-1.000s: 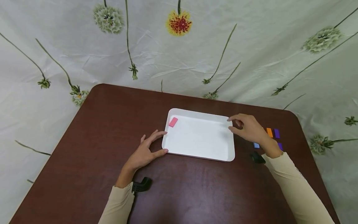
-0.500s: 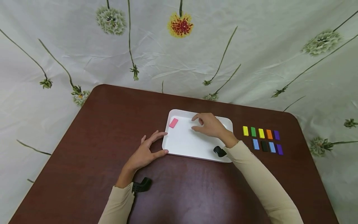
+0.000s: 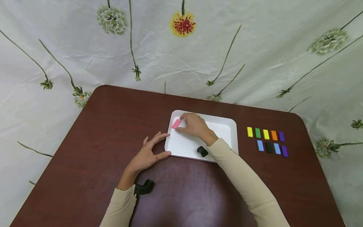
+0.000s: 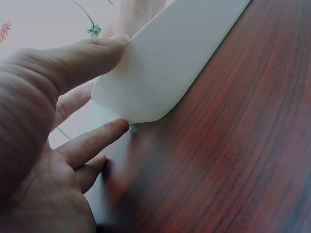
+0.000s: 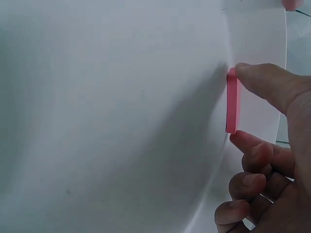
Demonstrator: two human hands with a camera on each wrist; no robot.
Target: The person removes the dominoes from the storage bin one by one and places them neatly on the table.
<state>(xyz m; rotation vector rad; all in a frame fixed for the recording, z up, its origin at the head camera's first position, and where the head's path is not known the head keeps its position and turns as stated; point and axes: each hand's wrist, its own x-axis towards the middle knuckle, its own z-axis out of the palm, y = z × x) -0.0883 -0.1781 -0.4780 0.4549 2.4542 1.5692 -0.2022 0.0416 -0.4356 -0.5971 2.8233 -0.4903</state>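
In the head view, a small flat pink block [image 3: 176, 124] lies at the left end of a shallow white tray [image 3: 198, 154]. My right hand [image 3: 195, 125] reaches into the tray and pinches the block. In the right wrist view, the thumb [image 5: 262, 80] sits on one end of the pink block [image 5: 233, 104] and the index fingertip on the other; the remaining fingers are curled. My left hand [image 3: 146, 156] touches the tray's left end with spread, fairly straight fingers. In the left wrist view, its thumb and a fingertip meet the tray's wall [image 4: 160, 63].
On the dark brown table [image 3: 127, 110], right of the tray, two rows of small blocks lie flat: yellow [image 3: 250, 132], green [image 3: 257, 132], orange [image 3: 273, 135], purple [image 3: 285, 151], light blue [image 3: 260, 145] and black [image 3: 269, 147]. A flower-printed cloth [image 3: 158, 47] hangs behind the table.
My right hand has moved left from the tray's right edge, across the tray, to the pink block and now pinches it. My left hand has stayed put.
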